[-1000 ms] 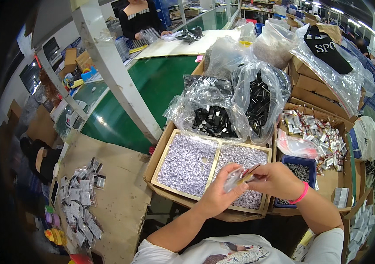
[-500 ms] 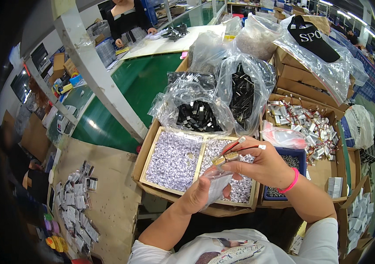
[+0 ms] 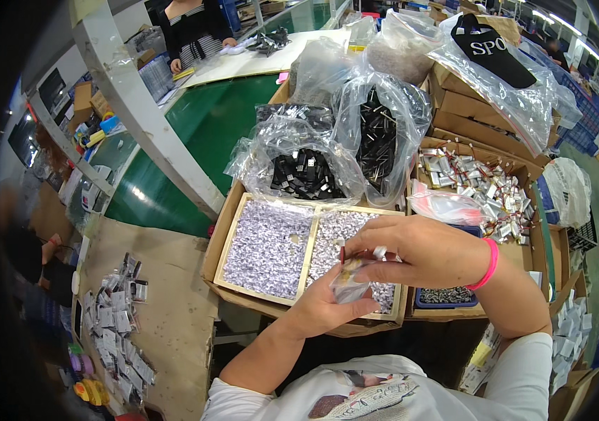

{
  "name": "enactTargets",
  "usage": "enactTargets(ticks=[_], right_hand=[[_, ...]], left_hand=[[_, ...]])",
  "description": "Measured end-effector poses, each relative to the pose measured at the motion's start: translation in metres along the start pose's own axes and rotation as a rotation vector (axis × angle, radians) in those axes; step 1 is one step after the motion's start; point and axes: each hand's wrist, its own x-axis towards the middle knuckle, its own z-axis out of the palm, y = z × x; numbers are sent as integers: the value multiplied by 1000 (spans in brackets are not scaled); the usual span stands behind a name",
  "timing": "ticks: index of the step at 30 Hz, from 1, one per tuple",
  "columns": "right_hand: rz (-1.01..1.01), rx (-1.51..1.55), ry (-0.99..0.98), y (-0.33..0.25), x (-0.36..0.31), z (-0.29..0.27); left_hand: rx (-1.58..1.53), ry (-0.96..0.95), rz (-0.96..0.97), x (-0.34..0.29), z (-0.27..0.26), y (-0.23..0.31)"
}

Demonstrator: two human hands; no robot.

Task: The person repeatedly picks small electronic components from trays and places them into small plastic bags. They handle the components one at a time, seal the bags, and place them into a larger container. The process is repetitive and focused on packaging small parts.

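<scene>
My left hand (image 3: 316, 306) is closed on a small clear plastic bag (image 3: 350, 288), held in front of my chest above the divided tray (image 3: 309, 256). At the bag's mouth are the fingers of my right hand (image 3: 426, 252), closed around small battery cells (image 3: 351, 265) with gold-coloured ends and thin wires. The cells sit partly in the bag's opening, largely covered by my fingers. A bit of red wire and white connector shows beside them. Many small whitish pieces fill both halves of the tray.
Behind the tray, open plastic bags hold black USB plugs (image 3: 306, 174) and dark metal pins (image 3: 377, 144). Wired silver cells (image 3: 482, 189) fill a carton at right, beside a blue bin (image 3: 447, 297) of screws. Packed small bags (image 3: 118, 323) lie on the left table. Another person (image 3: 194, 31) stands across.
My right hand has come down and turned over the bag's mouth, taking the wired cells lower into it. The wires that stuck out are now mostly hidden. The whole view has shifted slightly.
</scene>
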Motion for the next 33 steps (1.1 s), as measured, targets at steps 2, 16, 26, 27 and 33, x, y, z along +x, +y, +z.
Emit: enactTargets(ticks=[2,16,26,27,33], right_hand=[[-26,-20,-29,-4,4,-3],[-133,-109,278,-1,8,18],[-354,-395,403,7,10,26],[-323,-380,399,6,9,27],[-328,-345,303,-2,14,13]], left_hand=[[-48,-2,-108,-1,-1,4],[-111,133,152,3,-3,-3],[-345,102,66,9,4,16],[-284,129,67,9,4,14],[-207,164,158,6,-2,5]])
